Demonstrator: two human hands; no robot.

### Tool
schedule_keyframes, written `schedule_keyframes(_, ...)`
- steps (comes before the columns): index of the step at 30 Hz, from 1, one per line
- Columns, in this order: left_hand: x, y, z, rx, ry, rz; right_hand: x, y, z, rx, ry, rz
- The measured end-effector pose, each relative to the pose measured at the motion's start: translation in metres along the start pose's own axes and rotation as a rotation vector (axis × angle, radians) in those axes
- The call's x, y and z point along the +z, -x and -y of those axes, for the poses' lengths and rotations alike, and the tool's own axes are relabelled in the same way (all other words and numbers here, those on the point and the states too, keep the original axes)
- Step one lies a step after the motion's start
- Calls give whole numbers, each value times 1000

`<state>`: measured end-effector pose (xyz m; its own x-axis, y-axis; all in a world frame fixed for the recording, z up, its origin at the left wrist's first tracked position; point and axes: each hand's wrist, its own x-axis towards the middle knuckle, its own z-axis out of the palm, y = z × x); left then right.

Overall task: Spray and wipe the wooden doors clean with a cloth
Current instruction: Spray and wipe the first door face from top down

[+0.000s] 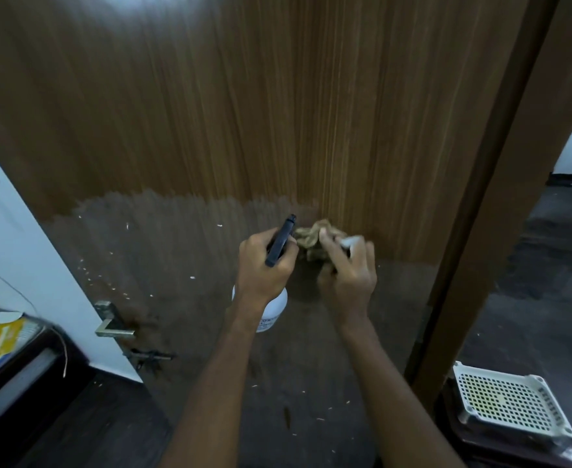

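A brown wooden door (210, 113) fills the view; its lower half looks dull and speckled with pale flecks, its upper half shinier. My left hand (261, 265) grips a white spray bottle (274, 309) by its black trigger head (281, 239), nozzle pointing up towards the door. My right hand (348, 275) clutches a crumpled tan cloth (311, 236) close against the door, right beside the nozzle. A small white piece shows at my right fingertips; I cannot tell what it is.
A metal lever handle (114, 327) and a key below it sit at the door's left edge. The dark door frame (473, 231) stands on the right. A white perforated basket (510, 403) rests on a dark stool at lower right. A cabinet with a yellow packet (2, 339) lies at left.
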<state>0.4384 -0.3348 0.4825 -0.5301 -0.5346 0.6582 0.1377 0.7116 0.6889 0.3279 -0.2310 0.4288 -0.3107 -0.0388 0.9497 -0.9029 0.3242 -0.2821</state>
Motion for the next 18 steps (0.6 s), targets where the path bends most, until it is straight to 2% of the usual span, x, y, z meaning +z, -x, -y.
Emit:
schedule_keyframes(3, -9, 1, 8, -15, 32, 6, 1, 19, 6, 76, -21, 67)
schedule_keyframes(7, -17, 3, 19, -47, 77, 13, 10, -51, 27, 103, -76, -121)
schedule_keyframes(9, -22, 3, 24, -62, 78, 16, 18, -69, 33, 92, -67, -164)
schedule_keyframes(15, -41, -8, 28, -51, 63, 17, 25, 24, 33, 22, -14, 53)
schedule_keyframes(18, -49, -14, 29, -32, 50, 27, 31, 0, 47, 79, -31, 28)
